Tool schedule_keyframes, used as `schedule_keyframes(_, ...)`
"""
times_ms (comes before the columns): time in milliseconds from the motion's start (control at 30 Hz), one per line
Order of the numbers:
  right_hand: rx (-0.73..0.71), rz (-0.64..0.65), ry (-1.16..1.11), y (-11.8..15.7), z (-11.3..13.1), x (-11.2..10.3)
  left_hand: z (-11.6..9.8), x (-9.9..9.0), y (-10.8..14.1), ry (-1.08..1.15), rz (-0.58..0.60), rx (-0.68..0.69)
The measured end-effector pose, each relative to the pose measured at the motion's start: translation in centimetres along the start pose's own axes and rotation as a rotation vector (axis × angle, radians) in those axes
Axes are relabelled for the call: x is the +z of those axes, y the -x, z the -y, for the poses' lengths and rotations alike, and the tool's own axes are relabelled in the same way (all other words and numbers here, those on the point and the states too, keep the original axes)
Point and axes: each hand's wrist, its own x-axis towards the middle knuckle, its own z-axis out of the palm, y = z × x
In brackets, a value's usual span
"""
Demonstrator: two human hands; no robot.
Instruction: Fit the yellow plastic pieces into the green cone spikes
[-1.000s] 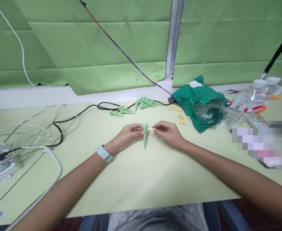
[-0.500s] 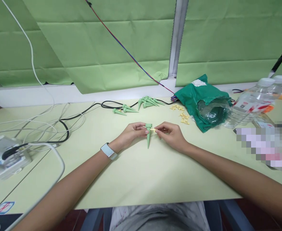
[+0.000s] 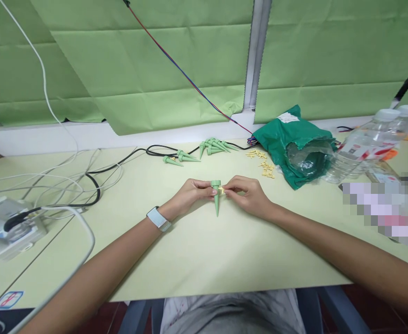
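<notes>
One green spike [image 3: 217,198] pinched in left hand [image 3: 196,195]; yellow piece [image 3: 221,190] pinched in right hand [image 3: 246,197] | pale table [image 3: 190,260] beneath | green sheets [image 3: 148,69] behind

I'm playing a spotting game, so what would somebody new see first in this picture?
Probably the green spike in the middle, held point-down by the left hand, with the right hand pinching a small yellow piece at its side. Next might be the big green bag at the back right, beside the clear bottles.
</notes>
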Motion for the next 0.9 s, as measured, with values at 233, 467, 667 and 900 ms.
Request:
schedule_keyframes(233, -0.166, 0.032, 0.130, 0.0, 0.1, -0.2, -0.3, 0.1, 0.1, 0.022, 0.009, -0.089)
schedule_keyframes(467, -0.396, 0.126, 0.357, 0.1, -0.7, -0.4, -0.5, 0.2, 0.1, 0.018, 0.039, -0.122)
schedule_keyframes(667, -0.558, 0.247, 0.660, -0.7, -0.6, -1.2, -0.4, 0.2, -0.1, 0.044, 0.017, -0.142)
schedule_keyframes(900, -0.018, 0.021, 0.181, -1.0, -0.5, 0.0, 0.5, 1.3, -0.8, 0.102, -0.195, 0.110)
